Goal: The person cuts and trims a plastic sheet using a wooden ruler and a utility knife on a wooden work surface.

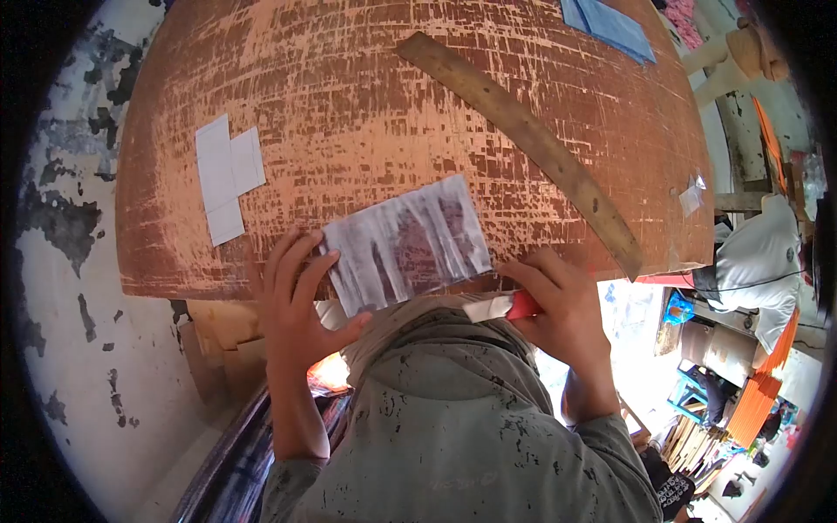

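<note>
A rectangular sheet (410, 240) with white streaks smeared across it lies tilted at the near edge of the worn brown board. My left hand (299, 296) has its fingers apart, with the fingertips resting on the sheet's left edge. My right hand (562, 305) is closed round what looks like a red-handled flat brush (491, 309), its whitish flat end pointing left below the sheet. The thumb and forefinger of that hand are at the sheet's lower right corner. Whether they pinch it I cannot tell.
A long, worn ruler-like strip (532, 139) lies diagonally across the board (349, 105). White cut pieces (227, 174) lie at left, folded blue material (610, 28) at the far right, and a small clear plastic scrap (692, 196) near the right edge. A peeling wall (78, 218) stands left.
</note>
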`<state>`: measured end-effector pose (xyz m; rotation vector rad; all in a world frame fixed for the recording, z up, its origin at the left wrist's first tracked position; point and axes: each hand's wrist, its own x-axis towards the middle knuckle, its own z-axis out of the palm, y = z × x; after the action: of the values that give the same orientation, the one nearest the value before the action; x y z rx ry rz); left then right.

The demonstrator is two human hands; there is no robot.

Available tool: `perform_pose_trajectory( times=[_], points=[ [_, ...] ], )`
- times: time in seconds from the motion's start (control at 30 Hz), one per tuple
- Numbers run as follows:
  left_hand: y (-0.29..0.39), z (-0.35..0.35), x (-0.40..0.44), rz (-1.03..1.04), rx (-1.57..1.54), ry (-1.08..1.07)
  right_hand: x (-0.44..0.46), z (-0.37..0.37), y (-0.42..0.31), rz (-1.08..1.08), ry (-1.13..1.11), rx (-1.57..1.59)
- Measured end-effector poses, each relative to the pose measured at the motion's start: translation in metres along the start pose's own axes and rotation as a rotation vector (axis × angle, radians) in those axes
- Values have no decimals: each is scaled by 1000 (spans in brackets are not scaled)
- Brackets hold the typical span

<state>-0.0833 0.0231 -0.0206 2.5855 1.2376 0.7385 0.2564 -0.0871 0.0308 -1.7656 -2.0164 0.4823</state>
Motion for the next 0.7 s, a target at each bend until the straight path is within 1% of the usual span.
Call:
perform_pose_trajectory(
  times=[0.03, 0.07, 0.1, 0.13, 0.17, 0.23, 0.3, 0.33, 0.37, 0.4, 0.43, 0.47, 0.53, 0.57, 0.63, 0.67, 0.7],
  points=[
    [3, -3, -5, -2, 4, 2, -3, -2, -1, 73, -11, 64],
    [6, -7, -9, -27, 82, 1, -6, -4, -4, 67, -13, 67],
    [9, -11, -12, -55, 160, 1, -8, -9, -7, 183, 4, 181],
    [10, -15, -12, -63, 165, 4, -9, -13, -11, 299, 20, 293],
    [11, -20, -13, -59, 165, -3, -7, -18, -16, 353, -3, 272],
    [13, -23, -11, -59, 166, -4, -5, -20, -18, 325, -12, 287],
    [16, -18, -1, -22, 27, 74, -3, -19, -19, 303, -23, 303],
    [21, -14, 8, -28, 29, 77, -1, -15, -19, 243, -22, 261],
    [28, -8, 20, -19, -61, 49, 1, -13, -20, 183, -20, 218],
    [33, -3, 31, -11, -152, 22, 2, -13, -23, 179, -24, 215],
    [35, -1, 41, 42, -172, -97, 4, -14, -27, 235, -81, 206],
    [39, 4, 47, 39, -174, -91, 6, -14, -31, 292, -136, 195],
    [48, 14, 55, 107, -128, -256, 9, -15, -36, 297, -148, 168],
    [50, 16, 54, 104, -132, -252, 9, -16, -37, 304, -157, 145],
    [54, 23, 47, 64, -72, -350, 5, -16, -35, 316, -157, 123],
    [57, 25, 42, 62, -75, -349, 4, -15, -33, 329, -154, 107],
    [62, 27, 36, -34, -35, -310, 4, -13, -31, 330, -155, 104]
  ],
)
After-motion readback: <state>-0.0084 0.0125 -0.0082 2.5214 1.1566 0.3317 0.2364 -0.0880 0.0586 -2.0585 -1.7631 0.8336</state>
